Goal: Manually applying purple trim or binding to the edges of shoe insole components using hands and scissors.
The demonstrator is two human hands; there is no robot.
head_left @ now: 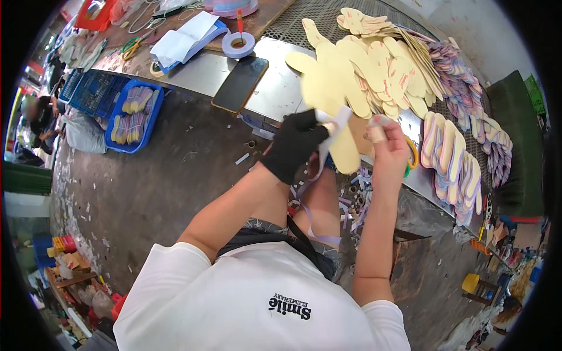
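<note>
My left hand (pixel 297 143), in a black fingerless glove, grips a cream insole (pixel 344 153) and presses a pale lilac strip (pixel 338 130) across it. The strip's long tail hangs down between my legs. To the right, my right hand (pixel 387 143) is raised apart from the insole, its fingers bent together. Tape wraps its fingertips; whatever they pinch is too small to make out. Beyond both hands, a heap of cream insoles (pixel 369 73) covers the metal bench top (pixel 281 82). Orange-handled scissors (pixel 413 153) lie beside my right hand, partly hidden.
Bundled insoles (pixel 451 158) and a purplish pile (pixel 459 82) line the right side. A phone (pixel 240 83), tape roll (pixel 238 44) and papers (pixel 188 40) lie at the bench's left. A blue basket (pixel 150 126) of bundles stands on the floor; another person (pixel 44 120) is far left.
</note>
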